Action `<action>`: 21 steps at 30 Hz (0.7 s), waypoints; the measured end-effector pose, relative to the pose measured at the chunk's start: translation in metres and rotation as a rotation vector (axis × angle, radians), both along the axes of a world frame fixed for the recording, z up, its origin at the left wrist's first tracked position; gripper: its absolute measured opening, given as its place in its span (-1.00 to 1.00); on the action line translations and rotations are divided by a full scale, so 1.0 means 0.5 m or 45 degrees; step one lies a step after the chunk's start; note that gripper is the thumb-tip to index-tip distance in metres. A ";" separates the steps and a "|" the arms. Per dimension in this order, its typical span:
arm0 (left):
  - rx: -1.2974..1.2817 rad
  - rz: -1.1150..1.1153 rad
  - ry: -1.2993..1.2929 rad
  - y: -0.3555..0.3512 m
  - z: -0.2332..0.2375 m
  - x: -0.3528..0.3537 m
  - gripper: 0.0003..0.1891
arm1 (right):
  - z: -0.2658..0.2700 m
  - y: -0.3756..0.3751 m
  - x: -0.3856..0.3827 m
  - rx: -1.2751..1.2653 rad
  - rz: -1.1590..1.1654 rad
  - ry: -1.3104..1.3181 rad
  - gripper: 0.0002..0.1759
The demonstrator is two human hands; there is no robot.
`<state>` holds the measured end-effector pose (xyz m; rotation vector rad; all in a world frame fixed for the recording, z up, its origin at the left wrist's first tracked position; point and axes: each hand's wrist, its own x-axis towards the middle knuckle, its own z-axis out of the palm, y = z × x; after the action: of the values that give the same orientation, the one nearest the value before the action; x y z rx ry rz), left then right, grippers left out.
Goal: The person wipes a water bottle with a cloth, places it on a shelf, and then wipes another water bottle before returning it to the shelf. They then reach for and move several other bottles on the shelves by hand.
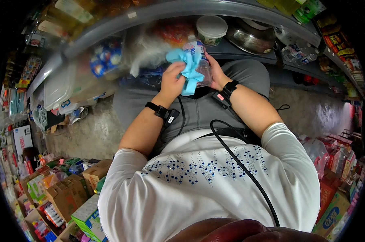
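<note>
A clear plastic bottle (205,68) with a blue and white label stands tilted above my lap, its cap toward the shelf. My right hand (216,71) grips it along its right side, fingers partly hidden behind it. In my left hand (173,80) is a light blue cloth (186,66), bunched between the fingers and lying against the bottle's left side. Part of the bottle's label and lower body is covered by the cloth. Both wrists carry black straps with small devices.
On the shelf ahead stand a white lidded tub (212,29) and a metal pot (251,36). More bottles (298,54) are at the right, blue-wrapped packs (105,58) and a clear plastic box (59,86) at the left. Cardboard cartons (67,197) crowd the floor behind. A black cable (247,169) crosses my shirt.
</note>
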<state>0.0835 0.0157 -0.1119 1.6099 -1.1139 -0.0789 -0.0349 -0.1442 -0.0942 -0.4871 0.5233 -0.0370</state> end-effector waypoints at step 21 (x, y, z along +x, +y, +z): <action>-0.220 -0.021 0.304 0.001 -0.024 0.023 -0.80 | -0.047 -0.004 0.006 -0.043 0.183 -0.182 -0.27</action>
<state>0.0951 0.0162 -0.1241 1.3971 -0.9235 -0.1768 -0.0321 -0.1462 -0.1179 -0.5493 0.3469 0.0565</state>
